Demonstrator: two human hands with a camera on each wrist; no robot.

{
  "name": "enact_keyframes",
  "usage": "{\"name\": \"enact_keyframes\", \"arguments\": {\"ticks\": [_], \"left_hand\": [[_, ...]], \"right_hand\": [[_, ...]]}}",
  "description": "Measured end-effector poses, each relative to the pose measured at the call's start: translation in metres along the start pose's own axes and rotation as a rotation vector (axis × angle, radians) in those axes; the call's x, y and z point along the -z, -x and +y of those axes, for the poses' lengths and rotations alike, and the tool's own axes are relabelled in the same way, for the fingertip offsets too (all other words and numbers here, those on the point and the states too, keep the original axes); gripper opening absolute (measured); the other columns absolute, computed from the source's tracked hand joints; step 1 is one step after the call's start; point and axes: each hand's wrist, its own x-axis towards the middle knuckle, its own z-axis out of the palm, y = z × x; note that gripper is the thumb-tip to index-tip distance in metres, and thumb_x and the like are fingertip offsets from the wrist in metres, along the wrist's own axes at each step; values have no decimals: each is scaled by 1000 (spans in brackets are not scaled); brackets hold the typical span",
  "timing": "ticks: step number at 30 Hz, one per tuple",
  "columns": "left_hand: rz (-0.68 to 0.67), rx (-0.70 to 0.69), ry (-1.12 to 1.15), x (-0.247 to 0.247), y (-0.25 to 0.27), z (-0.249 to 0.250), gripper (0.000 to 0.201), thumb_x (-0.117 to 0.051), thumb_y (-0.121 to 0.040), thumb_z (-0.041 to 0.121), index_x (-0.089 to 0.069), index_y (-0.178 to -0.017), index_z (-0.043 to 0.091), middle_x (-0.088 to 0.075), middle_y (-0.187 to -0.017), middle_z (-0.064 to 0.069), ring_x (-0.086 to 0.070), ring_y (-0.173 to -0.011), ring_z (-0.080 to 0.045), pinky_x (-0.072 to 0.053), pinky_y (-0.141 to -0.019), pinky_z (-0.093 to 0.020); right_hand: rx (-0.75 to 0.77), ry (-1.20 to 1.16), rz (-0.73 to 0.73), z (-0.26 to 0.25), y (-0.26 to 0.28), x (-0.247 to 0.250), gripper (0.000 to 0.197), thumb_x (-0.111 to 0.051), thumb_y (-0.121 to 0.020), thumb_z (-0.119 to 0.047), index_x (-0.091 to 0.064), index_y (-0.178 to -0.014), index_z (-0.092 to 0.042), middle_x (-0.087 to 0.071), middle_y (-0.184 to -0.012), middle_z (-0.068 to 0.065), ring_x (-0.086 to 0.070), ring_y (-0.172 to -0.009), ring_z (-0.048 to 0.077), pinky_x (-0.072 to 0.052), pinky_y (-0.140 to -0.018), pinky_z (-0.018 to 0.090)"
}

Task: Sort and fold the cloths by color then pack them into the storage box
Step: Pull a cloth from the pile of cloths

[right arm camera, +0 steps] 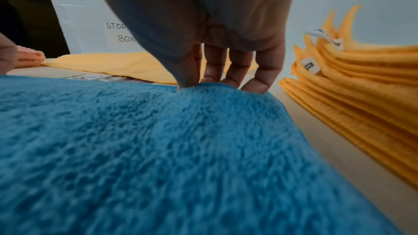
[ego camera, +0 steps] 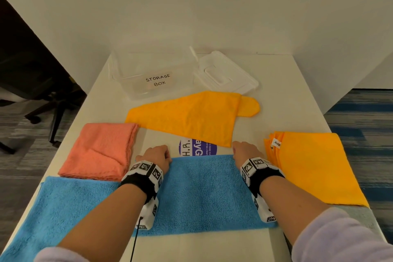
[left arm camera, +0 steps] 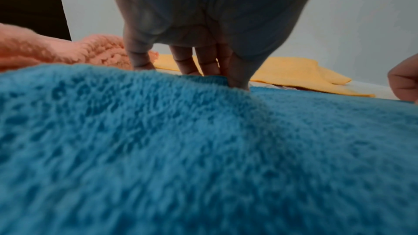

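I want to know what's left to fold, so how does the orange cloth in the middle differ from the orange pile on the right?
The middle cloth is a single layer lying loose and skewed, one corner poking out; the right pile is several cloths stacked with edges roughly lined up. The pile shows white tags; the middle cloth shows none. Both are orange and rest on the table, untouched.

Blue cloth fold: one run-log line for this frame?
step: fold blue cloth | left hand: pinches far edge | right hand: pinches far corner | storage box: holds no cloths, lid off
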Motion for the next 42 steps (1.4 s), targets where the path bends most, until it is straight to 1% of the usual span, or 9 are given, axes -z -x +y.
{"name": "enact_keyframes", "arguments": {"ticks": [6, 11, 14, 16, 21, 23, 27, 35, 42], "left_hand": [[-23, -17, -129, 6, 7, 9, 5, -48, -91, 26, -51, -95, 28, -57, -100, 6, -49, -99, -17, -36, -92, -42], [164, -179, -72, -1, 26, 3, 36, -52, -79, 9, -51, -110, 26, -49, -113, 7, -46, -111, -18, -31, -96, -38], [251, -394, 88, -10, 42, -3, 28, -57, -76, 7, -58, -101, 19, -55, -106, 2, -51, -100, -24, -37, -80, -33], [194, -470, 80, -16, 52, -4, 26, -61, -75, 13, -59, -100, 20, -55, -106, 2, -51, -100, -24, -41, -81, -34], [29, -395, -137, -29, 73, -2, 43, -58, -82, 41, -48, -122, 31, -39, -128, 11, -38, -120, -16, -37, -97, -35], [26, -388, -119, -33, 78, -2, 52, -60, -81, 44, -45, -128, 30, -36, -133, 10, -36, -124, -15, -37, -100, -36], [11, -423, -47, -40, 86, -10, 65, -61, -79, 47, -40, -138, 28, -30, -145, 7, -32, -133, -17, -31, -109, -37], [6, -429, 135, -52, 105, -39, 68, -67, -70, 34, -49, -134, 21, -32, -146, 0, -33, -135, -20, -22, -112, -23], [208, -405, 428, -40, 117, -36, 46, -68, -78, 34, -59, -121, 20, -50, -127, 8, -49, -116, -5, -31, -102, -15]], "right_hand": [[-61, 53, 127, 0, 21, -7, 36, -39, -89, -3, -46, -119, -20, -46, -121, 7, -42, -114, 28, -42, -91, 44], [-141, -270, 268, 16, 47, -17, 56, -51, -86, 0, -35, -137, -18, -34, -137, 8, -39, -122, 27, -42, -98, 37], [-258, -307, 158, 23, 64, -26, 61, -55, -90, -11, -24, -142, -10, -33, -139, 14, -40, -125, 31, -38, -103, 36], [-311, -272, 77, 26, 72, -35, 66, -61, -90, -20, -22, -142, -8, -33, -138, 15, -40, -126, 31, -36, -104, 35], [-377, -492, 31, 26, 77, -39, 53, -69, -83, -13, -36, -123, -5, -54, -103, 8, -56, -88, 22, -43, -64, 25], [-353, -532, -45, 27, 78, -39, 45, -71, -79, -13, -45, -114, -3, -57, -99, 6, -54, -80, 18, -46, -59, 24], [-295, -702, -105, 35, 88, -32, 17, -67, -81, -5, -61, -95, -12, -64, -95, 3, -60, -86, 21, -52, -76, 31], [-242, -1056, 129, 67, 118, 7, 24, -66, -82, 0, -60, -104, -9, -67, -103, 12, -65, -90, 31, -54, -82, 48], [34, -1069, 116, -15, 133, 17, 28, -70, -83, -13, -52, -103, -17, -65, -100, 5, -65, -89, 21, -55, -83, 43]]}}
